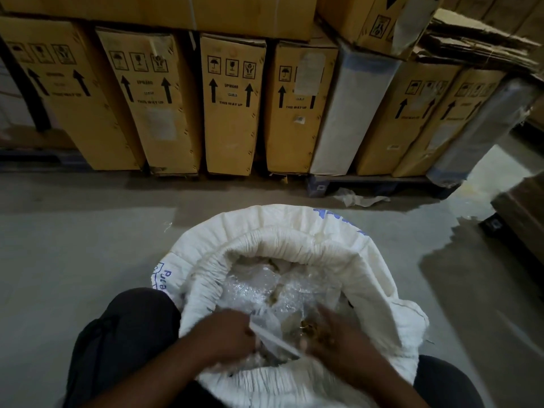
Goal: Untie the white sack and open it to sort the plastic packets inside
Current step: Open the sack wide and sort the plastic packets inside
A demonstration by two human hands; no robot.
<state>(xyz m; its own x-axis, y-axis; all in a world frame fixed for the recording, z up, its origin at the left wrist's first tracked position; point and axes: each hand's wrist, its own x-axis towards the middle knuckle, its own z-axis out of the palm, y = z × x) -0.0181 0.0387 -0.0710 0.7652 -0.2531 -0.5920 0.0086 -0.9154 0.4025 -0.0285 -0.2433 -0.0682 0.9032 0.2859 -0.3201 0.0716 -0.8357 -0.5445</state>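
Observation:
The white sack stands open on the floor between my knees, its top rolled down into a thick rim with blue print on the outside. Clear plastic packets with small brownish contents fill the inside. Both hands are in the near part of the mouth. My left hand and my right hand grip one clear plastic packet from opposite sides, its white edge strip running between them. The packet's lower part is hidden by my hands.
A row of upright cardboard boxes with "this way up" arrows stands on pallets behind the sack. A crumpled plastic scrap lies on the grey concrete floor. Another box and pallet corner sit at right.

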